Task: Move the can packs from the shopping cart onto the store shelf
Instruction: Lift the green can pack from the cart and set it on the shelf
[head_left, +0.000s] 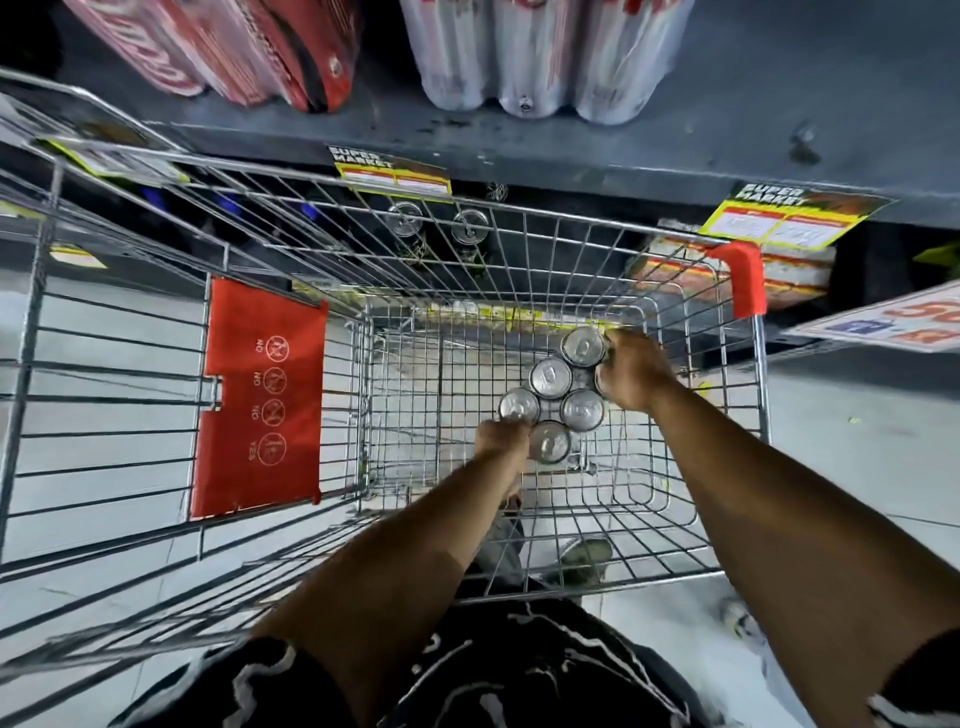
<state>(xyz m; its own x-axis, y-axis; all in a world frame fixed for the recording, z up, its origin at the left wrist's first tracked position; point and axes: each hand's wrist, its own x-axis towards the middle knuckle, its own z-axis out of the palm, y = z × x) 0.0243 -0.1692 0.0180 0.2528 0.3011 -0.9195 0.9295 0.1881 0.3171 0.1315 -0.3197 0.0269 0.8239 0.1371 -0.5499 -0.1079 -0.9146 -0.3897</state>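
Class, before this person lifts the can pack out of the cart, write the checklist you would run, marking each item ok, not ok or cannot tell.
1. Left hand on the can pack: ok, at its near end.
2. Right hand on the pack: ok, at its far right side.
3. Fingers hooked under the pack: cannot tell.
4. Cart holds nothing else in the way: ok.
5. Free space on the shelf: ok, right of the silver packs.
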